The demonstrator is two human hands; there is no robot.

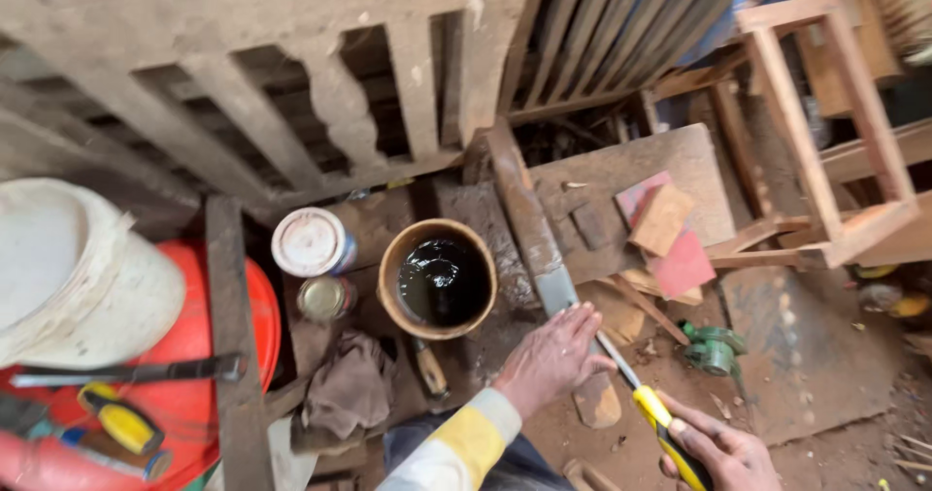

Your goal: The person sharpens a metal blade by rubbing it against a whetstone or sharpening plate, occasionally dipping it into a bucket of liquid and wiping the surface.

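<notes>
Left hand (555,353): palm down, fingers flat and spread on the lower end of a worn plank (529,224); open, pressing, not gripping. The plank runs up and away toward the slatted wooden rail (320,93).

Right hand (720,449): closed round the yellow-and-black handle of a tool (652,411). Its thin metal shaft angles up-left, tip just beside the left fingertips at the plank's edge. Kind of tool cannot be told for sure.

Just left of the plank: an open tin (437,279) holding dark glossy liquid. Left of it, two smaller cans (313,241), lids on. A brown rag (349,386) lies below them. Far left: a red tub (199,355) with a hammer (126,372) across it. Right of the plank: a red block (680,263) on a board, and a green fitting (714,347) on the dirt floor.
</notes>
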